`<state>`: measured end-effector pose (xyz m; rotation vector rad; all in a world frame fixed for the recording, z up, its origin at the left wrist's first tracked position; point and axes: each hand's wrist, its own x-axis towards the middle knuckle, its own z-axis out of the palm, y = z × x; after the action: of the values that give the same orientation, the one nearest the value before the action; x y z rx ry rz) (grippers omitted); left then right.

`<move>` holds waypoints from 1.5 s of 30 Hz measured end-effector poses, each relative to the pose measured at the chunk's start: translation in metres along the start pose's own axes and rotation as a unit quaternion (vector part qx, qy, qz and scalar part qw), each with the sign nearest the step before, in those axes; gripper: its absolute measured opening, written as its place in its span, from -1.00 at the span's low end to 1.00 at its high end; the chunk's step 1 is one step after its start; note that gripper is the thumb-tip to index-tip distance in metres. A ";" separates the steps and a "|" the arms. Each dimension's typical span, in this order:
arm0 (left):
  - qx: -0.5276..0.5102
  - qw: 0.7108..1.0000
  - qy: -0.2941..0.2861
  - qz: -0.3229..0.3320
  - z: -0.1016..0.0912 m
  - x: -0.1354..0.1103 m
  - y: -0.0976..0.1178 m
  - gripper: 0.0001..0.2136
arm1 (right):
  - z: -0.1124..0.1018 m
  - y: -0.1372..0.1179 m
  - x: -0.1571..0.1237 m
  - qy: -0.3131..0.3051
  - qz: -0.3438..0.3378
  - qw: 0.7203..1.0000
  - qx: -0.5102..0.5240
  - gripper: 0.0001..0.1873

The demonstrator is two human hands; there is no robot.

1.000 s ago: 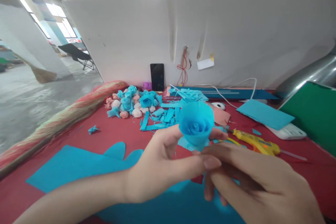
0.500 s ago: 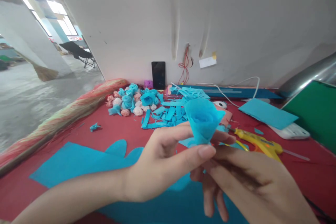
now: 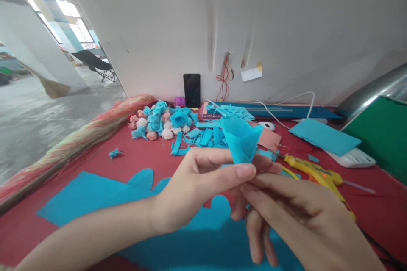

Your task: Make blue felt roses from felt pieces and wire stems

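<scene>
Upright in front of me is a blue paper flower (image 3: pixel 240 137), a cone of rolled petals flaring at the top. My left hand (image 3: pixel 193 190) pinches its lower part between thumb and fingers. Just below, my right hand (image 3: pixel 299 211) has thumb and forefinger pressed together at the flower's base, which the fingers hide. Beneath both hands lies a large blue sheet (image 3: pixel 190 241) with rounded cut edges. Another blue sheet (image 3: pixel 85 194) is at the left, beside a rounded petal piece (image 3: pixel 143 179).
A yellow glue gun (image 3: pixel 313 171) lies right of my hands. Behind are blue paper scraps (image 3: pixel 206 135) and a pile of finished flowers (image 3: pixel 155 123). A phone (image 3: pixel 192 90) leans on the white partition (image 3: pixel 143 38). Folded blue paper (image 3: pixel 324 135) rests on a white power strip (image 3: pixel 352 161).
The flower has tipped away from me, so its outer petals show rather than its rolled centre. Both hands have shifted slightly left and keep their pinch.
</scene>
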<state>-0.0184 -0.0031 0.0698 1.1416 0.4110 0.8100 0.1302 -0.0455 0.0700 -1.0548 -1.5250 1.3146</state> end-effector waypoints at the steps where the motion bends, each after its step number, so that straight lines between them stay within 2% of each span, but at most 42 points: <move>1: 0.010 1.000 0.005 -0.001 -0.001 -0.001 -0.001 -0.85 | 0.000 0.001 0.000 -0.001 -0.002 1.000 -0.007 -0.68; 11: 0.065 0.997 0.008 0.032 0.003 0.002 0.004 -0.87 | -0.002 0.004 0.000 0.010 -0.019 1.000 0.021 -0.78; 15: 0.112 0.993 0.027 0.021 -0.002 -0.002 -0.001 -0.75 | -0.001 0.004 -0.002 0.002 -0.010 1.000 0.011 -0.79; 18: 0.126 0.990 0.032 0.055 0.000 -0.001 -0.001 -0.69 | 0.003 0.001 -0.002 0.039 0.013 0.999 -0.005 -0.80; 21: 0.192 0.976 0.033 0.100 0.004 0.003 0.003 -0.71 | 0.007 -0.005 -0.001 0.072 0.003 0.997 -0.028 -0.83; 24: 0.307 0.935 0.020 0.176 0.006 0.006 0.009 -0.84 | 0.007 -0.007 0.003 0.094 -0.035 0.994 -0.032 -0.85; 28: 0.455 0.836 -0.026 0.306 0.001 0.012 0.014 -0.86 | -0.002 -0.001 0.009 0.093 -0.101 0.987 -0.087 -0.79; 30: 0.504 0.795 -0.042 0.335 -0.003 0.014 0.014 -0.86 | -0.008 0.004 0.012 0.100 -0.156 0.976 -0.117 -0.74; 31: 0.519 0.785 -0.044 0.335 -0.005 0.016 0.014 -0.86 | -0.010 0.005 0.014 0.111 -0.178 0.970 -0.125 -0.73; 34: 0.528 0.786 -0.037 0.320 -0.010 0.019 0.013 -0.82 | -0.013 0.008 0.018 0.143 -0.204 0.959 -0.134 -0.74; 38: 0.521 0.793 -0.017 0.315 -0.015 0.021 0.010 -0.66 | -0.014 0.008 0.018 0.172 -0.185 0.958 -0.136 -0.83; 45: 0.493 0.810 0.017 0.317 -0.016 0.021 0.009 -0.71 | -0.012 0.006 0.015 0.195 -0.160 0.960 -0.124 -0.84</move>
<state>-0.0184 0.0243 0.0746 2.3227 0.5024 1.2470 0.1378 -0.0270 0.0659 -1.0889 -1.4998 0.6589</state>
